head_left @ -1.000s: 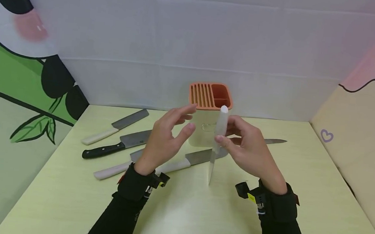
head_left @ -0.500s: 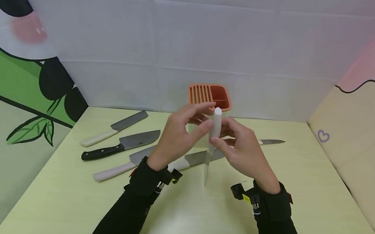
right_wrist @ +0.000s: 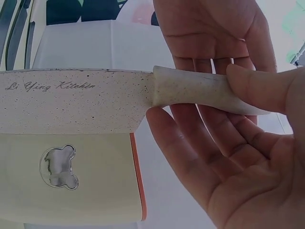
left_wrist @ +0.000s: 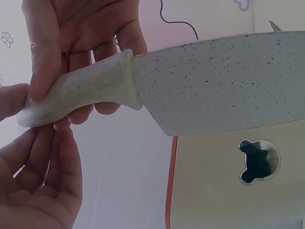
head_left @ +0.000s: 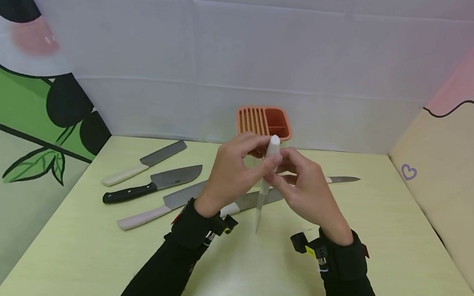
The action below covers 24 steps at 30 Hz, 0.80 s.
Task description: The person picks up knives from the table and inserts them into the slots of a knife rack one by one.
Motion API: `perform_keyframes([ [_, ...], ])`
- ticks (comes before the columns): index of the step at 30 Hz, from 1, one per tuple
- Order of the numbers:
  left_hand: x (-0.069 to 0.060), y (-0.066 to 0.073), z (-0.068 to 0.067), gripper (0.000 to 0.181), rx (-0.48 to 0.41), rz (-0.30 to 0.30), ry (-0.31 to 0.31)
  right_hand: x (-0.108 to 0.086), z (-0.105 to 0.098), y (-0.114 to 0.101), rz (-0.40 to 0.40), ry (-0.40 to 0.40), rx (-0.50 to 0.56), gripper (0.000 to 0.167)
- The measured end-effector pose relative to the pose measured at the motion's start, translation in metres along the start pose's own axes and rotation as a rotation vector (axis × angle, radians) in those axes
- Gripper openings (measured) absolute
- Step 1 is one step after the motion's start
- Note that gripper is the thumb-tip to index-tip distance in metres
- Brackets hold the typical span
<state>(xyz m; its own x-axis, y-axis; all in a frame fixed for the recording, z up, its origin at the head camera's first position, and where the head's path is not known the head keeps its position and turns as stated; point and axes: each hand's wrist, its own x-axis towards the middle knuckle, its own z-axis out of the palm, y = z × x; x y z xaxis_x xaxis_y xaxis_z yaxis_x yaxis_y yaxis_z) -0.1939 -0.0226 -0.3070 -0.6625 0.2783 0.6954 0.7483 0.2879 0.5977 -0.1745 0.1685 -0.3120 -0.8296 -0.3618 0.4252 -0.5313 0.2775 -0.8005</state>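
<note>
A white-handled kitchen knife [head_left: 260, 205] stands upright with its wide, speckled blade pointing down. My right hand [head_left: 306, 190] holds its handle, thumb across the near side and fingers behind. From the other side, my left hand [head_left: 232, 173] pinches the upper part of the handle [left_wrist: 90, 83] between thumb and fingertips. Lettering shows on the blade [right_wrist: 76, 100] in the right wrist view. Behind the hands stands a beige knife holder [right_wrist: 100, 205] with an orange slotted top [head_left: 271, 110] and a bear-shaped window; the hands hide much of it in the head view.
Several knives lie on the table [head_left: 251, 279]: a white-handled cleaver [head_left: 164, 153], a black-handled knife [head_left: 176, 176] and another white-handled one [head_left: 143, 218] at left. A wide blade [head_left: 247, 201] lies partly under the hands. A narrow blade [head_left: 343, 179] points right. A cloth wall [head_left: 160, 109] rises behind.
My left hand has moved right to the knife and now pinches its handle. My right hand, holding the knife, has shifted slightly left. The lying knives have not moved.
</note>
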Motion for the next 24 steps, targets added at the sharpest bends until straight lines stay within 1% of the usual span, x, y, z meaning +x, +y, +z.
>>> perform_keyframes([
  [3,-0.001,0.0,0.0,0.03,0.029,0.012,0.015,0.0,0.001,0.0,0.009,-0.005,0.026,0.031],
  [7,-0.002,0.001,-0.001,0.03,0.043,0.01,0.017,-0.001,0.001,-0.001,0.022,-0.008,0.019,0.029],
  [9,-0.003,0.001,-0.002,0.03,0.038,0.01,0.017,-0.001,0.0,0.0,0.03,-0.009,0.002,0.028],
  [15,-0.005,0.0,-0.009,0.03,0.0,0.019,0.036,-0.001,-0.005,0.002,0.045,-0.006,-0.054,0.029],
  [18,-0.004,0.001,-0.013,0.03,-0.018,0.021,0.038,0.001,-0.012,0.007,0.042,0.033,-0.075,0.033],
  [21,-0.004,0.002,-0.016,0.029,-0.037,0.02,0.038,0.004,-0.017,0.015,0.033,0.101,-0.087,0.038],
  [24,-0.003,0.003,-0.019,0.03,-0.043,0.021,0.04,0.011,-0.018,0.028,0.015,0.166,-0.073,0.048],
])
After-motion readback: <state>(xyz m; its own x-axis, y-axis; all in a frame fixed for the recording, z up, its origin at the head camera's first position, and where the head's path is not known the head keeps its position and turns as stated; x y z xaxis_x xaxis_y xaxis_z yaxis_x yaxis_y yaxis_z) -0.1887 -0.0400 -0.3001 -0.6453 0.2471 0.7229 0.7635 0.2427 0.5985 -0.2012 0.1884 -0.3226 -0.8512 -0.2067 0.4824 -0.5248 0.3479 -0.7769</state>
